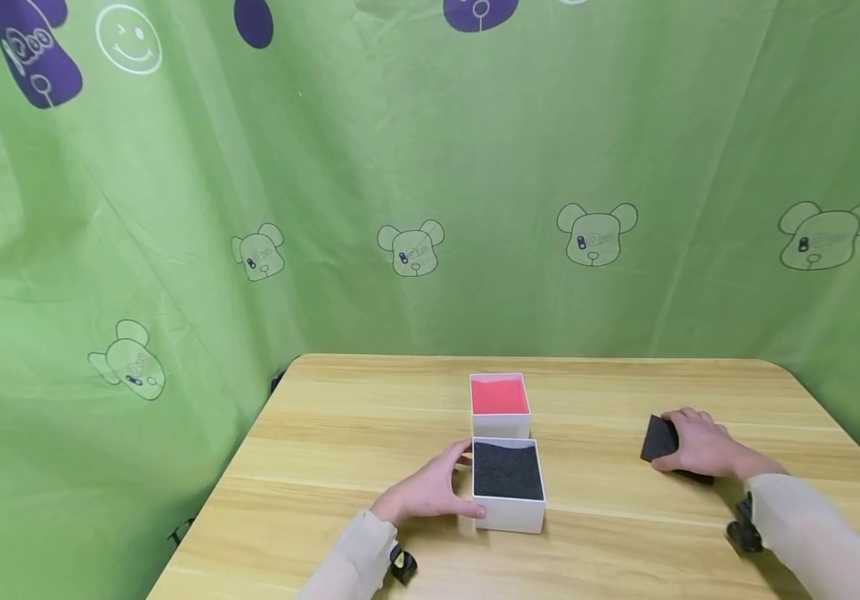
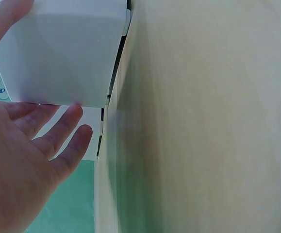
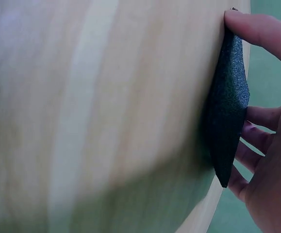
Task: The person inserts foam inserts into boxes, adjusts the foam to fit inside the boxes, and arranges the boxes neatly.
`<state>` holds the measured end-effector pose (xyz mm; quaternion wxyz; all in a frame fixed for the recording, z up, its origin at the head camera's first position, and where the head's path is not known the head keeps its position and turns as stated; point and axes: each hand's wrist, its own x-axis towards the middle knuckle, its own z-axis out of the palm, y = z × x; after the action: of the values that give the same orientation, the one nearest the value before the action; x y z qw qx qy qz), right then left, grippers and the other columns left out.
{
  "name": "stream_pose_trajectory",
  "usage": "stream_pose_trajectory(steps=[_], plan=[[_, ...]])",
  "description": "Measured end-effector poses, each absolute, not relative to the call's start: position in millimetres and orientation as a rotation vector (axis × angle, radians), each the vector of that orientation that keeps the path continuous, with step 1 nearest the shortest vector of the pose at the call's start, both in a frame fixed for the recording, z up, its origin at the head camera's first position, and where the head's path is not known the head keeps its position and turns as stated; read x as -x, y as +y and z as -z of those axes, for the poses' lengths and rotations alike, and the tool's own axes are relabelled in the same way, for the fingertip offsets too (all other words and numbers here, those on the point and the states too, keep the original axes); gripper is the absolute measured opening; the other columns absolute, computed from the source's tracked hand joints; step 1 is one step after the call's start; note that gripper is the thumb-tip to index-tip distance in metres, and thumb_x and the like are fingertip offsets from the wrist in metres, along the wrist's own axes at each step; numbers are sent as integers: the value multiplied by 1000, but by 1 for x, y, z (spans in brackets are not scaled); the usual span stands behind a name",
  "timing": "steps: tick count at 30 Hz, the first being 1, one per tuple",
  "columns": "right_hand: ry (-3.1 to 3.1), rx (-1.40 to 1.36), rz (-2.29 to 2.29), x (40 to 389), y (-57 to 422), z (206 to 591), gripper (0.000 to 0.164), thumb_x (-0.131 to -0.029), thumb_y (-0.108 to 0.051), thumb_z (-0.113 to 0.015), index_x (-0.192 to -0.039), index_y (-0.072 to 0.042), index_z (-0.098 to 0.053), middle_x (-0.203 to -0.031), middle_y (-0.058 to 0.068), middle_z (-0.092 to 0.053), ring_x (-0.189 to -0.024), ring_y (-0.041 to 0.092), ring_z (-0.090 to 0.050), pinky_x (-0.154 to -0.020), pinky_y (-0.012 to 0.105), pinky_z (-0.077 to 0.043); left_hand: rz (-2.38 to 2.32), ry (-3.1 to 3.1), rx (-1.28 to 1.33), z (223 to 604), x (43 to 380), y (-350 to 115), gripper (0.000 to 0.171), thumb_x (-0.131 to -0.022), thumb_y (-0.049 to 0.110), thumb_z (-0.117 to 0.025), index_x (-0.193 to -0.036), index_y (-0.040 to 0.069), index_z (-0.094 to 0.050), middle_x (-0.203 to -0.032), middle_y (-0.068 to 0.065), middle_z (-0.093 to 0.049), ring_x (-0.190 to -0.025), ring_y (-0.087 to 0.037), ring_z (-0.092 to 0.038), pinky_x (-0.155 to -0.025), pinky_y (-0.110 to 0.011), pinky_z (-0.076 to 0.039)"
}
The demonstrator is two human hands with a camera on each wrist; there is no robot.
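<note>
A white open-topped box (image 1: pixel 508 515) with dark grey foam (image 1: pixel 507 472) inside stands on the table near the middle. My left hand (image 1: pixel 430 490) spans its left side, thumb at the near corner and fingers at the far one. In the left wrist view, fingertips touch the edge of the white wall (image 2: pixel 62 58). Over at the right, my right hand (image 1: pixel 703 446) grips a flat black foam piece (image 1: pixel 657 439) from above. The right wrist view shows the foam (image 3: pixel 231 87) between thumb and fingers, bent slightly, close over the table.
Directly behind the near box stands a second white box (image 1: pixel 501 427) with a red-pink inside. Both are on a wooden table (image 1: pixel 370 408) with rounded far corners. A green patterned curtain (image 1: pixel 490 300) hangs behind the table and along its left side.
</note>
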<state>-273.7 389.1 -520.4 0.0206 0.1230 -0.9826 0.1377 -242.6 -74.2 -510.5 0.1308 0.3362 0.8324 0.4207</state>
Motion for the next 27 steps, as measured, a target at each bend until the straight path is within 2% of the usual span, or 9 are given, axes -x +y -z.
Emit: stream_pose_trajectory(steps=[6, 13, 27], plan=[[-3052, -428, -401, 272, 390, 518, 99, -63, -53, -79, -126, 16, -45, -120, 36, -44, -103, 51, -42, -75, 65, -39, -1217, 2426, -980, 511, 243, -74, 100, -70, 35, -83, -149, 17, -23, -142, 2, -39, -124, -12, -41, -104, -32, -34], [-3046, -492, -412, 270, 392, 516, 99, -57, -47, -83, -125, 16, -47, -117, 32, -48, -101, 48, -45, -75, 59, -42, -1220, 2424, -981, 512, 243, -74, 100, -71, 34, -83, -149, 16, -23, -142, 1, -39, -124, -12, -42, -104, -32, -35], [-3000, -521, -356, 267, 387, 517, 93, -57, -38, -82, -125, 14, -46, -113, 30, -50, -95, 42, -49, -71, 55, -43, -1217, 2429, -984, 512, 243, -73, 101, -71, 34, -83, -149, 15, -22, -142, 0, -39, -124, -13, -42, -104, -33, -35]])
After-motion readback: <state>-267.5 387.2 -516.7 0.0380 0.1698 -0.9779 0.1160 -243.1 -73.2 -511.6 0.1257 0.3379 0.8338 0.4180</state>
